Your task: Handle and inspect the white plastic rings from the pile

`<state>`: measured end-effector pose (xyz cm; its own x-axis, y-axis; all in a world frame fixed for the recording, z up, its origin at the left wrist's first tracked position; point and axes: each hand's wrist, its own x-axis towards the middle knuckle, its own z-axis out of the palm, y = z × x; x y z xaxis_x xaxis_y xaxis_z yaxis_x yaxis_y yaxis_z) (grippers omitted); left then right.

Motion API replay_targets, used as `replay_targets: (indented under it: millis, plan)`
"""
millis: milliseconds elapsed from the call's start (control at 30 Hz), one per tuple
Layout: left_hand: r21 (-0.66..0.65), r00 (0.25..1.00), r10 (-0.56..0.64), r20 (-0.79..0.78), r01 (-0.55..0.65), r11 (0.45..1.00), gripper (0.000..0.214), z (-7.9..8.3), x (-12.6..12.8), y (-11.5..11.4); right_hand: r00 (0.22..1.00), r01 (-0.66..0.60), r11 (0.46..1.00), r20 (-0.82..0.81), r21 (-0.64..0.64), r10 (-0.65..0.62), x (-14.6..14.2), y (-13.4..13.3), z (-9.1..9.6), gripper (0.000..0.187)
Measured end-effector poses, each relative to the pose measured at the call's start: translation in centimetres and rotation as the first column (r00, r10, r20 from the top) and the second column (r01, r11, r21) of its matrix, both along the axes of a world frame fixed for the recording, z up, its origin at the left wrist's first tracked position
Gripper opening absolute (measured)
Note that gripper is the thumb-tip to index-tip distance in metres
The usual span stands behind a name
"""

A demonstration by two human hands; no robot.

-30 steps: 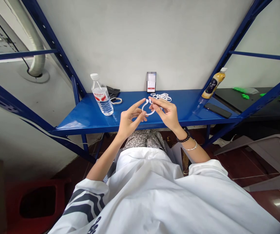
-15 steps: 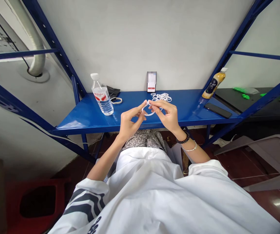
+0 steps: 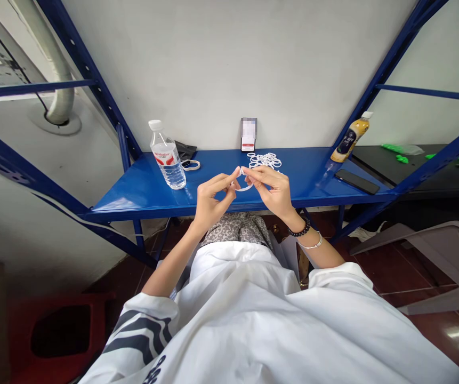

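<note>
A thin white ring (image 3: 245, 188) is held up between both hands above the blue table's front part. My left hand (image 3: 215, 196) pinches its left side with thumb and fingertips. Opposite it, my right hand (image 3: 272, 188) pinches the right side, so the fingertips of both hands nearly meet at the ring's top. The fingers cover parts of the ring, and I cannot tell whether it is joined there. Just behind my right hand lies a loose pile of similar white rings (image 3: 267, 160) on the blue table (image 3: 137, 184).
At the left stand a clear water bottle (image 3: 167, 157), a black pouch (image 3: 186, 149) and a beige ring (image 3: 191, 165). A lit phone (image 3: 248, 134) leans on the wall. A yellow drink bottle (image 3: 351, 137) and a dark phone (image 3: 357, 181) are at the right.
The fingertips of both hands have shifted slightly down and closer over the ring, which shows less now. Everything else on the table stays in place.
</note>
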<state>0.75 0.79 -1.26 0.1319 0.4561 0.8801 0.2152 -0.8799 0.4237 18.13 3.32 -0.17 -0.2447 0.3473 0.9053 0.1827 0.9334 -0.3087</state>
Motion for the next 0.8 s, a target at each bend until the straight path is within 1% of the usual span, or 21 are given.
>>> replay_targets:
  millis: [100,267,467,533,633,700,800]
  plan:
    - [-0.014,1.000,0.008,-0.003,-0.008,1.000,0.043,0.04,-0.02,-0.04,1.000,-0.004,1.000,-0.004,0.020,0.004,-0.01,0.07,-0.14,0.032]
    - [-0.034,1.000,0.022,-0.008,-0.022,0.999,0.040,0.09,-0.06,-0.10,0.998,0.046,0.998,0.029,0.037,-0.047,0.05,0.12,-0.26,0.032]
    - [-0.010,0.999,0.041,-0.034,-0.041,0.999,0.039,0.20,-0.25,-0.09,0.999,0.036,0.997,0.023,0.072,-0.038,-0.04,0.01,-0.12,0.031]
    - [0.000,0.999,0.034,-0.034,-0.034,0.999,0.038,0.26,-0.32,-0.05,0.999,0.045,0.998,0.007,0.048,-0.046,-0.20,-0.10,-0.09,0.027]
    - [-0.011,0.999,0.027,-0.025,-0.027,1.000,0.035,0.34,-0.36,-0.02,0.998,0.065,0.997,-0.013,-0.038,-0.066,-0.50,-0.29,-0.13,0.024]
    - [-0.036,0.999,0.033,-0.016,-0.034,0.999,0.033,0.38,-0.34,-0.04,0.997,0.067,0.994,-0.021,-0.090,-0.069,-0.65,-0.36,-0.23,0.025]
    - [-0.059,1.000,0.028,0.011,-0.027,0.998,0.032,0.38,-0.25,-0.10,0.997,0.067,0.992,-0.027,-0.102,-0.070,-0.74,-0.38,-0.37,0.028]
